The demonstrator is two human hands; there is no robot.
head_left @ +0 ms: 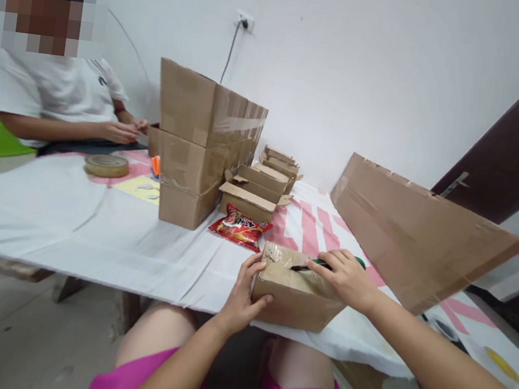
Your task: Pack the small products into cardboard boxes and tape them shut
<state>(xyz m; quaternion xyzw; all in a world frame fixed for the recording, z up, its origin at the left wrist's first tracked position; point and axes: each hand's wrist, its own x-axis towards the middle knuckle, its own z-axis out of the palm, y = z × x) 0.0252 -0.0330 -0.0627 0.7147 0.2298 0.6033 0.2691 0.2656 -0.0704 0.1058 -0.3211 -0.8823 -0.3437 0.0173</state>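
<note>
A small taped cardboard box (298,303) rests at the near edge of the table, in front of my knees. My left hand (248,288) grips its left end, with the thumb on the near side and the fingers at the top edge. Over the box top, my right hand (341,277) is closed around a slim green-handled tool with a dark tip (300,267). That tip lies against the taped top; the hand covers much of the tool, so its exact kind is unclear. Just beyond the box lies a red snack packet (242,227).
Stacked cardboard boxes (188,160) stand left of centre, beside a row of open boxes (252,197). A large cardboard panel (420,230) leans at the right. A tape roll (106,165) lies at the left, near a seated person (77,93). Another roll (444,331) sits right.
</note>
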